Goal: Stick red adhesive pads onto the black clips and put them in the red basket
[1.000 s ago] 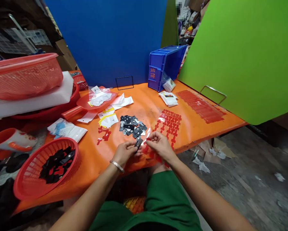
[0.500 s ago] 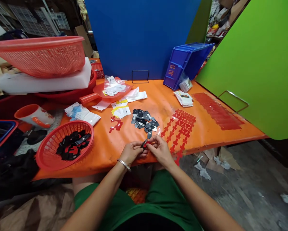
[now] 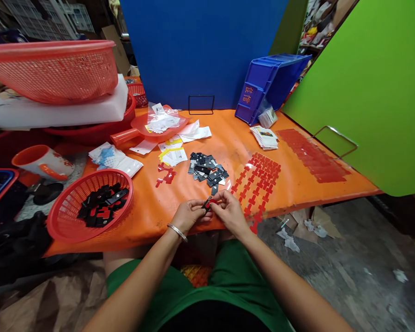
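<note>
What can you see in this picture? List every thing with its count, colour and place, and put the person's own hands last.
small black part: one, black with a red piece on it, pinched between both hands
loose parts pile: one heap, black and grey, table centre
sticker sheet: one, red shapes on clear film, right of the pile
small basket: one, red, front left, holding black and red parts
large basket: one, red, back left on white foam
mug: one, orange and white, on its side, left
scoop: one, red, holding clear bags
bin: one, blue, tipped, back right
table: one, orange cover
left hand: one, bracelet on wrist
right hand: one, bare
</note>
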`<state>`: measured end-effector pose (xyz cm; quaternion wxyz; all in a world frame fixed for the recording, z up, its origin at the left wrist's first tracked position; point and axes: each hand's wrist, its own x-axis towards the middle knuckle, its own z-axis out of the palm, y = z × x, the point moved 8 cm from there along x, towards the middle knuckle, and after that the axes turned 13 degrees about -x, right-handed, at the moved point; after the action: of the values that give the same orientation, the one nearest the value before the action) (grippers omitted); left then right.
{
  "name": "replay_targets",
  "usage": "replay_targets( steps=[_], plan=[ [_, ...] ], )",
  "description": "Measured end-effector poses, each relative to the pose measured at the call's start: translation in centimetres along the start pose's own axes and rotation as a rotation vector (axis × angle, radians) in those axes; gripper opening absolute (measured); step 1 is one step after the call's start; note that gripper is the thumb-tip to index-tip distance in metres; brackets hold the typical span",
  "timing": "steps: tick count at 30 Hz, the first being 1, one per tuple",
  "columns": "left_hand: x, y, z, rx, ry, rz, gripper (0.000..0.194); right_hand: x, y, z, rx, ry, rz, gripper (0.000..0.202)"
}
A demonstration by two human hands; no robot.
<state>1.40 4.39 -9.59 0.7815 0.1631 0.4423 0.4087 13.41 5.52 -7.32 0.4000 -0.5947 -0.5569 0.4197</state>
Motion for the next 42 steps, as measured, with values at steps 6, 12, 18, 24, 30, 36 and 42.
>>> replay_targets(
  steps=[6,12,18,24,30,36,42],
  plan=[
    [0.1,-0.1,-0.2,0.002,0.010,-0.003,0.018,-0.1,0.0,0.0,-0.006,0.009,-0.005,0.017],
    [0.0,-0.1,0.0,0.004,-0.010,-0.006,0.019,-0.1,-0.2,0.0,-0.011,0.010,0.005,0.017],
    [-0.2,0.1,0.1,0.000,-0.003,-0.010,0.016,-0.2,-0.4,0.0,-0.015,0.025,0.009,0.017],
    [-0.3,0.2,0.2,-0.012,0.017,-0.006,0.015,-0.2,-0.2,-0.1,-0.038,0.035,0.002,0.017],
    [-0.3,0.1,-0.2,-0.005,0.169,0.079,0.009,-0.7,-0.8,-0.1,-0.132,0.057,-0.054,0.013],
    [-0.3,0.1,0.0,-0.024,0.148,0.119,0.008,-2.4,-3.6,-0.7,-0.451,0.214,-0.259,0.007],
    [-0.3,0.2,0.0,-0.005,0.121,0.125,0.010,-1.6,-3.8,-1.4,-0.469,0.246,-0.236,0.007]
  ],
)
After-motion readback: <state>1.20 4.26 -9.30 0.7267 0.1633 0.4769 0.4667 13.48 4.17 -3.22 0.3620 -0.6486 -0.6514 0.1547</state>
